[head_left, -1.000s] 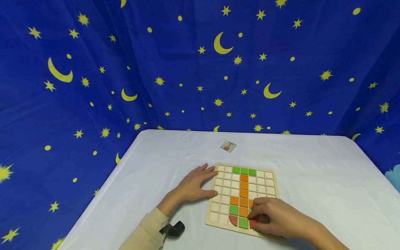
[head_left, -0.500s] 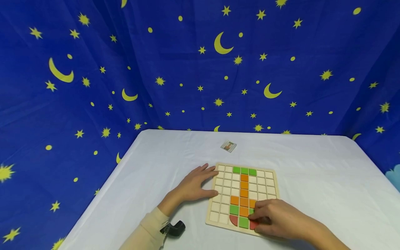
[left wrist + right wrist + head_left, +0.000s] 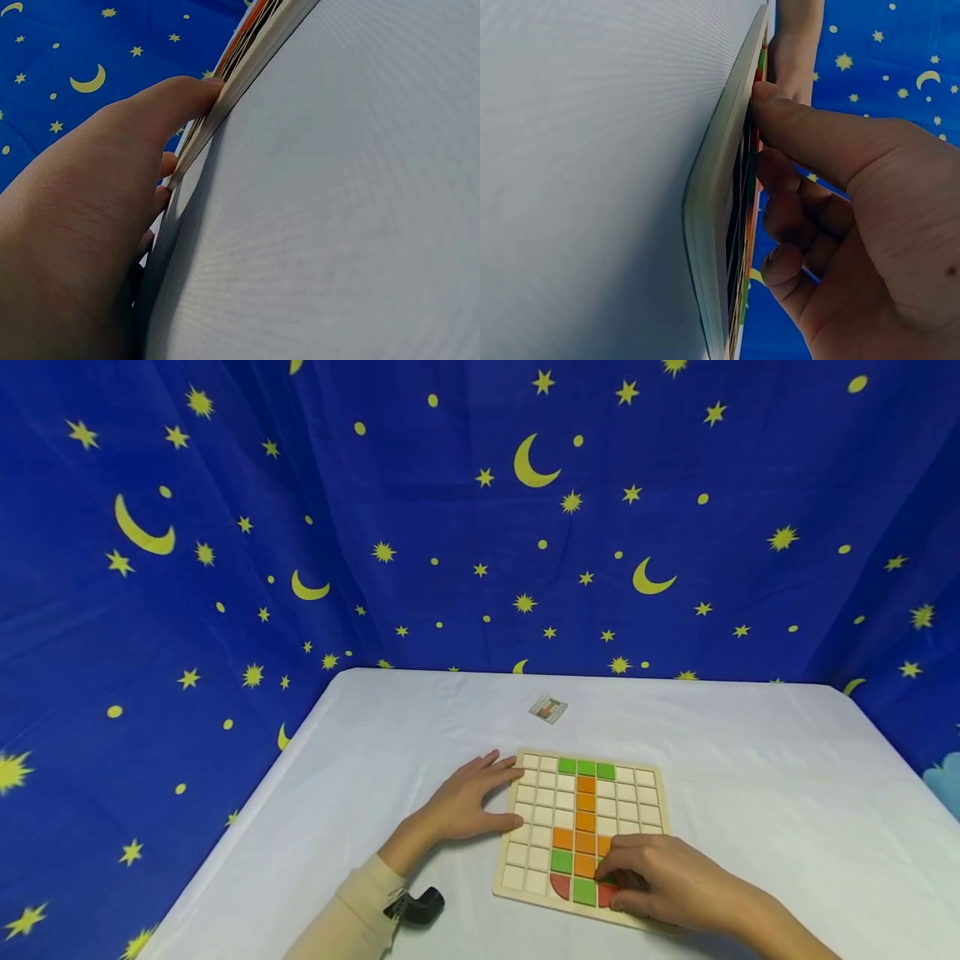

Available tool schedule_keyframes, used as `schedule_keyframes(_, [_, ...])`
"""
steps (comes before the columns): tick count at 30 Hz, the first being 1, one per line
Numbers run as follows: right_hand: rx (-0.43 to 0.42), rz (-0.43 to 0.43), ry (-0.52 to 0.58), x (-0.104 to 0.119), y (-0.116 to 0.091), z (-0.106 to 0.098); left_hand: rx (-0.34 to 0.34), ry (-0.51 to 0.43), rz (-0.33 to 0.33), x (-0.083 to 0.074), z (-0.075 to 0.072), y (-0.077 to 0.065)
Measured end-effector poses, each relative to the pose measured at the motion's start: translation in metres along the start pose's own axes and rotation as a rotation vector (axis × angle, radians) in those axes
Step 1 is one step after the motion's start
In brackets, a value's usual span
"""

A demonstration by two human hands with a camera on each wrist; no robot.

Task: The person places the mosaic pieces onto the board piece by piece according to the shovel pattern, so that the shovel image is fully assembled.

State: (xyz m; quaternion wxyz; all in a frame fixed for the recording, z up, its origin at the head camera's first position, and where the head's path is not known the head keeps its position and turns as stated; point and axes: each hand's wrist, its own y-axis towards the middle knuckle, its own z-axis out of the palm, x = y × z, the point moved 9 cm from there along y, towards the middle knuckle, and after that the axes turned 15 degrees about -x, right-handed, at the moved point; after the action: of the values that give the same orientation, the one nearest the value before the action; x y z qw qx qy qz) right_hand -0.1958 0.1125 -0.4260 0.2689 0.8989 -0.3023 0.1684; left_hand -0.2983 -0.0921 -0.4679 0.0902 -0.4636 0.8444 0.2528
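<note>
A square wooden board (image 3: 512, 883) lies on the white table, gridded with pale cells and holding green, orange and red tiles. My left hand (image 3: 468, 802) rests along its left edge, fingers spread, with the thumb (image 3: 180, 105) touching the rim in the left wrist view. Over the lower right of the board, my right hand (image 3: 663, 881) has curled fingers and holds a red tile (image 3: 607, 895) between thumb and fingers; part of the tile is hidden. A red quarter-round tile (image 3: 560, 886) and a green tile (image 3: 584, 891) sit just left of it.
A small patterned card (image 3: 549, 709) lies beyond the board on the white table (image 3: 765, 777). A black curved object (image 3: 423, 906) is by the left wrist. A blue curtain (image 3: 450, 510) with yellow stars and moons surrounds the table.
The right fingers shift slightly around the red tile at the lower right of the board. The left hand and the board stay in place.
</note>
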Motion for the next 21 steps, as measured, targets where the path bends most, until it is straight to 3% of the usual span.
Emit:
schedule_keyframes(6, [0.067, 0.067, -0.005, -0.006, -0.003, 0.005, 0.004, 0.0, -0.003, 0.0, 0.001, -0.001])
schedule_keyframes(15, [0.066, 0.085, -0.018, -0.01, -0.003, 0.001, 0.005, -0.011, -0.026, 0.002, 0.001, -0.003])
schedule_keyframes(21, [0.055, 0.192, -0.088, -0.026, -0.009, -0.015, 0.025, 0.0, -0.005, 0.001, 0.001, -0.004])
